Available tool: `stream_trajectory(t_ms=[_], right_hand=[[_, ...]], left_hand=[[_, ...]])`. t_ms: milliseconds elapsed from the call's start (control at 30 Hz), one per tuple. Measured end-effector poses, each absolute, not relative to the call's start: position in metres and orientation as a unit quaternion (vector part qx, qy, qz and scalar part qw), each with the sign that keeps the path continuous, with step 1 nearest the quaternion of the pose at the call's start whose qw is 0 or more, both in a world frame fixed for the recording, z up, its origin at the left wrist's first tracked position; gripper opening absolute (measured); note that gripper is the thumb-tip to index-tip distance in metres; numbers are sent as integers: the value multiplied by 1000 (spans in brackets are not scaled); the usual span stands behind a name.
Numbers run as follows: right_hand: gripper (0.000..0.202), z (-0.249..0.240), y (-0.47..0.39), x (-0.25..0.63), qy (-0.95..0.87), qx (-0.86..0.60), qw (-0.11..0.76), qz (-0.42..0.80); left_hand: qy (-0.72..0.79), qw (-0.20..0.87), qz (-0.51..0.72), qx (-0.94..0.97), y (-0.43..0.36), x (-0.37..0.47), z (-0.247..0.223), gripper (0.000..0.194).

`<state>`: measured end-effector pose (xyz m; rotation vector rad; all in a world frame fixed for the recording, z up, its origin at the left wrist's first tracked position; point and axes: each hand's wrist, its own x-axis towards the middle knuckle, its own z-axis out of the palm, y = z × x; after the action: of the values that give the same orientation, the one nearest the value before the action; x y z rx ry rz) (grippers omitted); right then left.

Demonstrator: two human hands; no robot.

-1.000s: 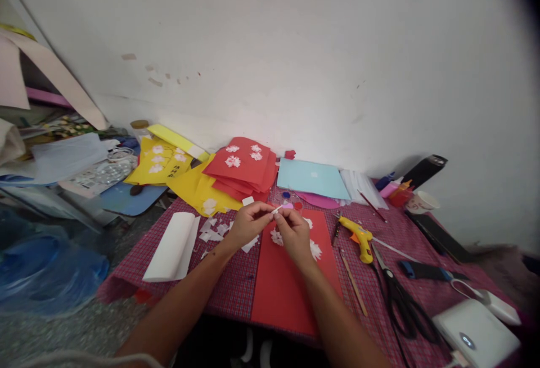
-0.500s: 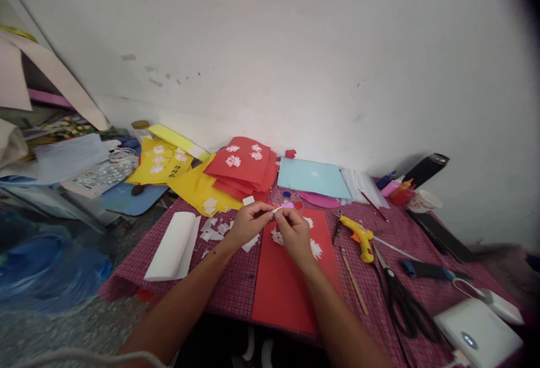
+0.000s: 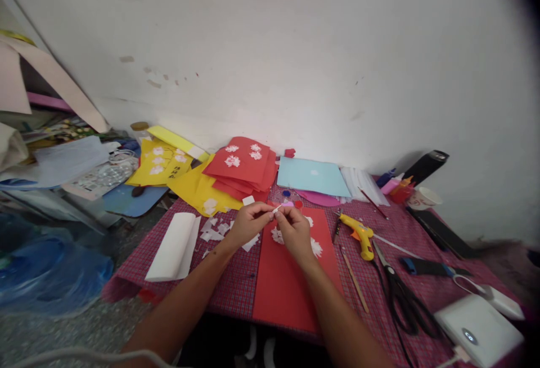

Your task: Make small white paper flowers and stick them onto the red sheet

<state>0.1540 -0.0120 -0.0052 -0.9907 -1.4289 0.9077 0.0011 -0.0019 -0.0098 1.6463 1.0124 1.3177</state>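
Note:
My left hand (image 3: 252, 223) and my right hand (image 3: 295, 234) meet fingertip to fingertip above the far end of a red sheet of paper (image 3: 291, 295). Between them they pinch a small white piece of paper (image 3: 277, 209), which looks narrow and twisted. White paper flowers (image 3: 315, 247) lie on the red sheet, partly covered by my right hand. Torn white paper scraps (image 3: 213, 232) are scattered left of my left hand. Just beyond my fingers lie a pink paint spot (image 3: 288, 203) and a red one (image 3: 298, 204).
Folded white paper (image 3: 172, 247) lies at left, with red sheets (image 3: 240, 162) and yellow sheets (image 3: 196, 188) behind. On the right are a yellow glue gun (image 3: 358, 233), black scissors (image 3: 405, 300), a wooden stick (image 3: 355, 281), a utility knife (image 3: 426, 266) and a white power bank (image 3: 478, 326).
Both hands stay in nearly the same place, still pinching the white paper piece, which now looks thinner and points more upward. The view has shifted very slightly.

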Motion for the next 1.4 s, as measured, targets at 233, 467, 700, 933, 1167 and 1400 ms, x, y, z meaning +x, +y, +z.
stream_trajectory(t_ms=[233, 467, 700, 933, 1167, 1400], right_hand=[[21, -7, -12, 154, -614, -430, 544, 376], [19, -7, -12, 155, -618, -435, 539, 372], [17, -9, -12, 154, -618, -437, 542, 364], [12, -8, -12, 154, -614, -406, 554, 389], [14, -4, -13, 153, -612, -409, 555, 388], [14, -12, -10, 156, -617, -428, 544, 375]], left_hand=[[407, 388, 510, 651, -3, 1, -5, 21], [416, 393, 511, 641, -2, 1, -10, 23], [402, 399, 510, 648, -3, 0, -7, 21], [406, 376, 513, 657, -3, 1, -6, 22], [397, 335, 513, 683, -5, 2, -2, 21], [399, 333, 512, 684, -5, 2, -2, 21]])
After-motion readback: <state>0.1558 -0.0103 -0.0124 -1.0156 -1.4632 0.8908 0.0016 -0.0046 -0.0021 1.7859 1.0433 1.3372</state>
